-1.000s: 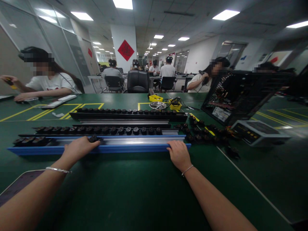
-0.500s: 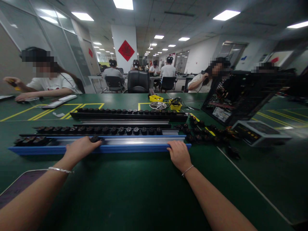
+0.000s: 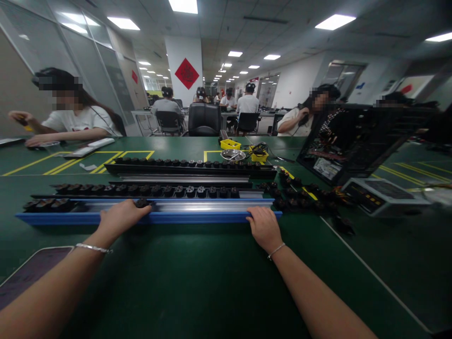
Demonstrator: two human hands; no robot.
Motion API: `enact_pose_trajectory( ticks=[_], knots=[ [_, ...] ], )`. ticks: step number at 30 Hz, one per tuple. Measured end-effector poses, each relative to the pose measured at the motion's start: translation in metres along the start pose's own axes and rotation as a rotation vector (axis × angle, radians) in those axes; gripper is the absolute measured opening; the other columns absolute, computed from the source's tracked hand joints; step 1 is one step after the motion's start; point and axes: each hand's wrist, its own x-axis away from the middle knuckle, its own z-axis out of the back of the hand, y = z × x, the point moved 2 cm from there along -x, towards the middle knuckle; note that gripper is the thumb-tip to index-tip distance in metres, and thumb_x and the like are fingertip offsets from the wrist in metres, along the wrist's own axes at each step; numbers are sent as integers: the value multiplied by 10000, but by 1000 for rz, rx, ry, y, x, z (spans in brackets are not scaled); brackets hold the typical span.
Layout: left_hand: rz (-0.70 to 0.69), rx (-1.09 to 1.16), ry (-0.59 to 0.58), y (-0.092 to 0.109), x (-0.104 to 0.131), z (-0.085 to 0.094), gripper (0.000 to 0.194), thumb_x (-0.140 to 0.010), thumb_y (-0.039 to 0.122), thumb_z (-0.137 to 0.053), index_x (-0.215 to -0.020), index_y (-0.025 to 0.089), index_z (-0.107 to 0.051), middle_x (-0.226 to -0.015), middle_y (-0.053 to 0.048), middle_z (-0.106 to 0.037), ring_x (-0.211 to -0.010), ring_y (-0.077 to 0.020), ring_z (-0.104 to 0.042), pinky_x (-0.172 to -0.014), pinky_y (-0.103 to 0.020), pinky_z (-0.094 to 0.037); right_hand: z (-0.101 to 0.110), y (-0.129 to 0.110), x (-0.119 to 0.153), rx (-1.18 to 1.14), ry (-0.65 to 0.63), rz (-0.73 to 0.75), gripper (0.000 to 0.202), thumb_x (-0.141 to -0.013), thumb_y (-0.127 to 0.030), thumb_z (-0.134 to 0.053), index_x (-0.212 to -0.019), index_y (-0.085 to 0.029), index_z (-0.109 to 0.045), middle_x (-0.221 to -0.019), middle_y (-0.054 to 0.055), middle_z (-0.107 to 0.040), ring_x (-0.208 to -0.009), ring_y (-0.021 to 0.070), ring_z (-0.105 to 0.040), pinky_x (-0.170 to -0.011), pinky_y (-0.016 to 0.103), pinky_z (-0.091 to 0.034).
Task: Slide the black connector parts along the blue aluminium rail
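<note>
A long blue rail [image 3: 201,217] with a shiny metal channel lies across the green table. My left hand [image 3: 118,217] reaches over its front wall, fingers closed on a small black module [image 3: 141,203] in the channel. The right end of the rail is gripped by my right hand [image 3: 263,226], with its fingertips over the front wall. Several black modules [image 3: 52,205] sit in the rail's left end. Just behind it is a black rail [image 3: 44,195] filled with a row of similar modules.
Farther back lies another black rail [image 3: 190,170] with modules. Loose black modules [image 3: 293,202] are heaped at the right, near a power supply [image 3: 384,195] and an open computer case [image 3: 353,141]. A metal dish [image 3: 233,155] and yellow trays [image 3: 230,144] stand behind. People sit across the table.
The whole view has shifted slightly. Both hands keep their places on the blue rail, with no clear movement of the module.
</note>
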Motion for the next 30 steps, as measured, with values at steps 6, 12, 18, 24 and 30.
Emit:
enact_pose_trajectory(
  ticks=[6, 12, 18, 24, 30],
  knots=[
    [5, 8, -3, 1, 3, 1, 632, -686, 670, -382, -911, 123, -604, -1013, -204, -642, -963, -381, -571, -835, -521, -371, 0, 0, 0, -6, -6, -7, 160, -848, -222, -460, -951, -179, -575, -912, 69, -615, -855, 209, -496, -805, 331, -311],
    [-4, 23, -6, 3, 4, -1, 629, -690, 677, -372, -906, 132, -601, -1021, -207, -636, -983, -387, -555, -860, -544, -341, 1, 0, 0, 9, 1, -11, 147, -841, -216, -480, -946, -180, -577, -896, 65, -614, -843, 205, -494, -799, 325, -312],
    [12, 18, -14, 8, 5, -1, 619, -678, 668, -382, -919, 144, -604, -1022, -203, -640, -997, -383, -555, -874, -549, -331, 1, 0, 0, 2, 4, -5, 150, -841, -211, -485, -948, -168, -580, -902, 69, -619, -844, 207, -497, -812, 328, -313],
    [7, 20, -9, 7, 5, 0, 626, -665, 669, -386, -907, 137, -611, -1025, -212, -639, -992, -389, -555, -866, -557, -331, 0, 0, 0, -14, 16, -3, 147, -838, -206, -485, -944, -169, -581, -888, 68, -619, -836, 207, -497, -810, 328, -314],
    [12, 25, -15, 10, 7, 0, 622, -669, 660, -390, -913, 131, -609, -1029, -205, -639, -998, -387, -551, -881, -559, -318, -1, 0, 0, -5, 7, -6, 138, -834, -204, -495, -940, -172, -577, -880, 61, -614, -832, 205, -491, -805, 321, -306]
  ],
)
